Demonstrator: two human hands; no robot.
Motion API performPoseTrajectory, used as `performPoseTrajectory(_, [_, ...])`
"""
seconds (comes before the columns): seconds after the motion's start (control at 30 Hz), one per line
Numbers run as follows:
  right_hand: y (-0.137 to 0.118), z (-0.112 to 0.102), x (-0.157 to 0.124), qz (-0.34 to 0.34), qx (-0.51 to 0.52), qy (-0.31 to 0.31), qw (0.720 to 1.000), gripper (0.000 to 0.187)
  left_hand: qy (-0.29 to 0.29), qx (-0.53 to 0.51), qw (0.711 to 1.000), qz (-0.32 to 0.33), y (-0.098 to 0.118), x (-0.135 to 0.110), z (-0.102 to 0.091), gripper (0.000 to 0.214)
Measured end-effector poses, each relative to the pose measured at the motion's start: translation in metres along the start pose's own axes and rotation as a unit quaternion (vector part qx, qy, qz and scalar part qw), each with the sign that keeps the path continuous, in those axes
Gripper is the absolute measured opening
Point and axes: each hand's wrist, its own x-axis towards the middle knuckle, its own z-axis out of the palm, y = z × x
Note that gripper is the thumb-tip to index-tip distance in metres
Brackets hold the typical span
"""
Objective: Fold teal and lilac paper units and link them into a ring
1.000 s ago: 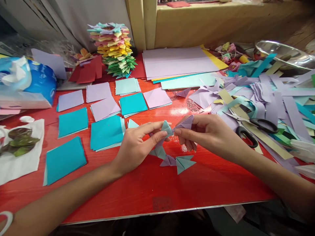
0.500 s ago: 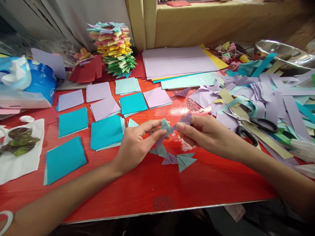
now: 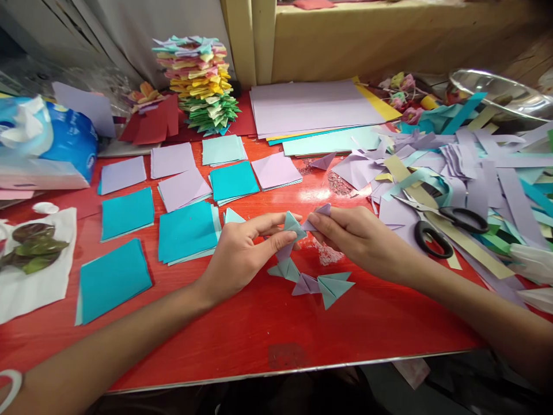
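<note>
My left hand (image 3: 254, 245) pinches a pale turquoise folded paper piece (image 3: 292, 223) between thumb and fingers. From it a chain of folded paper pieces (image 3: 306, 284), lilac and pale turquoise by turns, curves down to the right above the red table. My right hand (image 3: 345, 227) is closed on a lilac folded paper piece (image 3: 317, 216). One end of that piece meets the turquoise one; whether it is inserted cannot be seen. A further pale turquoise piece (image 3: 233, 216) shows partly behind my left hand.
Stacks of paper squares (image 3: 188, 230) lie on the left of the red table (image 3: 216, 346). Black-handled scissors (image 3: 436, 236) rest among paper strips (image 3: 475, 167) on the right. A tower of folded paper (image 3: 203, 86), large sheets (image 3: 311, 106) and a metal bowl (image 3: 505, 89) stand behind.
The hanging chain has swung slightly right and down. My right hand has shifted a little to the right with the lilac piece; my left hand has barely moved.
</note>
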Motion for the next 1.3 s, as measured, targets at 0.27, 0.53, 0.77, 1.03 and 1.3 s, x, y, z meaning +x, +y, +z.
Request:
performPoseTrajectory(0.27, [0.0040, 0.0046, 0.0007, -0.025, -0.029, 0.025, 0.999, 0.033, -0.010, 0.016, 1.000, -0.017, -0.0023, 0.0000, -0.0002, 0.027])
performPoseTrajectory(0.53, [0.0017, 0.0033, 0.0006, -0.004, 0.013, 0.012, 1.000, 0.036, 0.013, 0.018, 1.000, -0.014, -0.0034, -0.0007, 0.0013, 0.029])
performPoseTrajectory(0.77, [0.0005, 0.0009, 0.0012, 0.020, 0.026, -0.008, 0.999, 0.042, 0.016, -0.018, 0.999, -0.032, -0.0037, 0.0001, 0.0018, 0.031])
performPoseTrajectory(1.03, [0.0047, 0.0080, 0.0009, 0.034, 0.029, -0.012, 0.999, 0.042, -0.009, -0.031, 0.999, -0.043, -0.0027, 0.0003, 0.0003, 0.031])
performPoseTrajectory(1.3, [0.0038, 0.0064, 0.0012, 0.038, 0.064, -0.016, 0.997, 0.039, -0.012, -0.022, 0.999, -0.041, -0.0012, 0.0013, 0.0011, 0.030])
